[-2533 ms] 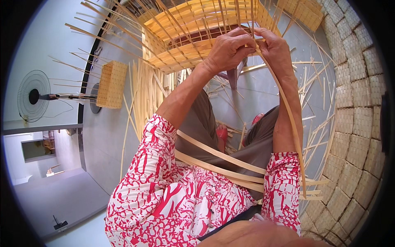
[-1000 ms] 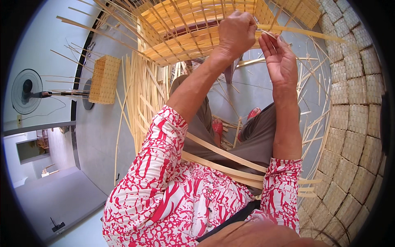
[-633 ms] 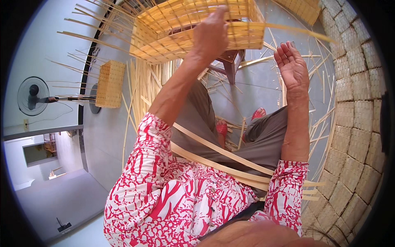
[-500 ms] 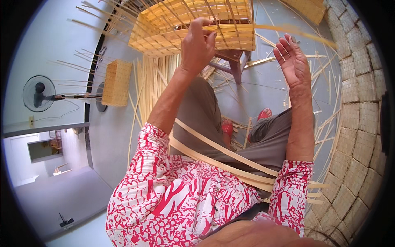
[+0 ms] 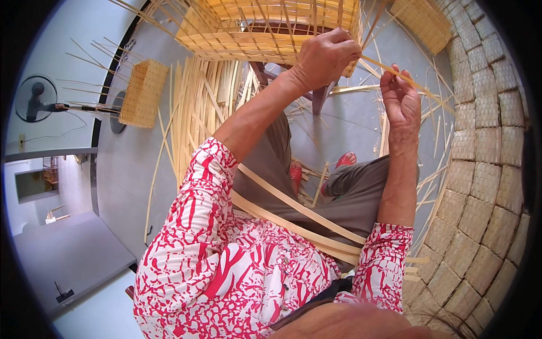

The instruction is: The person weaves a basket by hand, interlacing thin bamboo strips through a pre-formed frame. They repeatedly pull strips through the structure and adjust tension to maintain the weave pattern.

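Note:
A yellow woven bamboo basket [image 5: 226, 48], with upright stakes rising from its rim, sits on a dark red wooden stool [image 5: 319, 100] in front of me. My left hand [image 5: 330, 56] is at the basket's right near corner, its fingers closed on a thin bamboo strip [image 5: 432, 95]; its fingertips are partly hidden. The strip runs out to the right from that corner. My right hand [image 5: 402, 101], palm up, pinches the strip a short way along. Several pale bamboo strips [image 5: 299, 229] lie across my lap.
Many loose strips [image 5: 195, 107] cover the floor left of the stool, with more scattered at right. A smaller staked basket [image 5: 144, 93] and a fan [image 5: 36, 99] stand at left. Another basket [image 5: 423, 22] is at far right, by stacked woven blocks [image 5: 471, 152].
My left hand has moved right along the basket wall to its corner. The right hand, open beside the strip before, has closed on it. The view has shifted slightly.

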`<state>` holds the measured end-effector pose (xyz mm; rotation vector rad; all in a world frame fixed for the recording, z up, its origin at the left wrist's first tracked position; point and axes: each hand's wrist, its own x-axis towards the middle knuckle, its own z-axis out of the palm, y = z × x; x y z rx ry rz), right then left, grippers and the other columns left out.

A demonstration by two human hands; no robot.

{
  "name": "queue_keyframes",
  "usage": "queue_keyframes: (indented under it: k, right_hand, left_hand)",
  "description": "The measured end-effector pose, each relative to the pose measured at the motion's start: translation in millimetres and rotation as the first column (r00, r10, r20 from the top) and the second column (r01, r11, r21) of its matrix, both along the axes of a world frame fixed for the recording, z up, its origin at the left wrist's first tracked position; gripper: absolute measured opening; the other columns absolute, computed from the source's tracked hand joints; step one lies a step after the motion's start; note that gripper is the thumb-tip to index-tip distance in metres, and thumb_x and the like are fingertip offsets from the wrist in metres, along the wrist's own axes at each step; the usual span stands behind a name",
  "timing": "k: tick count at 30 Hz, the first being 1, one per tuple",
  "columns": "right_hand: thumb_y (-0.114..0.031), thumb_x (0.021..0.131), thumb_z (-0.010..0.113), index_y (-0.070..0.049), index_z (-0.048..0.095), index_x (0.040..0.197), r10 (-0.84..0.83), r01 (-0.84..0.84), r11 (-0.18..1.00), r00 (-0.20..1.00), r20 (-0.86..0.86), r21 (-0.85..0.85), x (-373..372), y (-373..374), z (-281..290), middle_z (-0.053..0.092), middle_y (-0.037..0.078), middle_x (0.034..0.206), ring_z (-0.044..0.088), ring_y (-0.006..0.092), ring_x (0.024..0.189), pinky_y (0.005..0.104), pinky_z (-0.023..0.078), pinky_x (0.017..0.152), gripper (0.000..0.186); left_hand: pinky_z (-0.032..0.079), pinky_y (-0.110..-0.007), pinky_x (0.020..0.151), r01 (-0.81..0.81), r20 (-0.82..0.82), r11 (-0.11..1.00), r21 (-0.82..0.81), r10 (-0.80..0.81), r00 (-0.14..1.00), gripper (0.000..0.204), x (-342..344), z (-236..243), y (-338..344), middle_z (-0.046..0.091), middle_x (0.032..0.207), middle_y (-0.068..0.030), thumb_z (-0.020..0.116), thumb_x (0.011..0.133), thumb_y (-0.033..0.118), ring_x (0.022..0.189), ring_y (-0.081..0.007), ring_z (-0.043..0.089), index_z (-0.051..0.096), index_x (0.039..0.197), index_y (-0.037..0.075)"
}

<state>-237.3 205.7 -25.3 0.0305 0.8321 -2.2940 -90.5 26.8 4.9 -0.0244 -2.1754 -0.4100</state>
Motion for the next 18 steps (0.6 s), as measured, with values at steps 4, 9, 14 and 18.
queue_keyframes:
  k: [4,9,14,18]
  right_hand:
    - [-0.007,0.101,0.061,0.002,0.062,0.117,0.184,-0.201,0.973,0.972,-0.147,-0.111,8,-6,10,0.067,0.014,0.105,0.066,0.0186,0.086,0.0277,0.056,0.069,0.019]
    - [-0.016,0.096,0.073,-0.006,0.07,0.125,0.172,0.037,0.969,0.606,-0.777,0.243,37,-26,41,0.063,-0.002,0.089,0.055,0.0045,0.068,0.0188,0.046,0.061,0.031]
    - [-0.019,0.094,0.076,-0.006,0.072,0.119,0.179,0.167,0.947,0.44,-0.88,0.276,34,-31,40,0.062,-0.004,0.089,0.055,0.0031,0.072,0.0196,0.047,0.062,0.028]
    - [-0.02,0.096,0.075,-0.004,0.069,0.105,0.157,0.106,0.96,0.564,-0.811,0.259,30,-28,38,0.062,-0.002,0.084,0.057,0.0032,0.076,0.0182,0.045,0.064,0.019]
  left_hand:
    - [0.054,-0.034,0.067,0.085,0.054,0.989,0.124,-0.092,0.994,0.011,2,8,-5,0.067,0.091,-0.0022,0.076,0.086,0.017,0.08,-0.0237,0.069,0.072,0.097,0.014]
    - [0.054,-0.035,0.069,0.187,0.074,0.97,0.155,-0.2,0.977,0.011,8,13,-13,0.067,0.093,-0.0053,0.074,0.088,0.016,0.082,-0.0252,0.069,0.071,0.098,0.012]
    - [0.054,-0.034,0.069,0.214,0.089,0.961,0.178,-0.232,0.969,0.012,6,6,-17,0.068,0.095,-0.0046,0.076,0.088,0.015,0.082,-0.022,0.069,0.072,0.098,0.01]
    - [0.052,-0.031,0.067,0.231,0.072,0.948,0.217,-0.252,0.965,0.013,-1,8,-16,0.067,0.09,-0.0044,0.077,0.088,0.014,0.078,-0.0198,0.066,0.072,0.099,0.01]
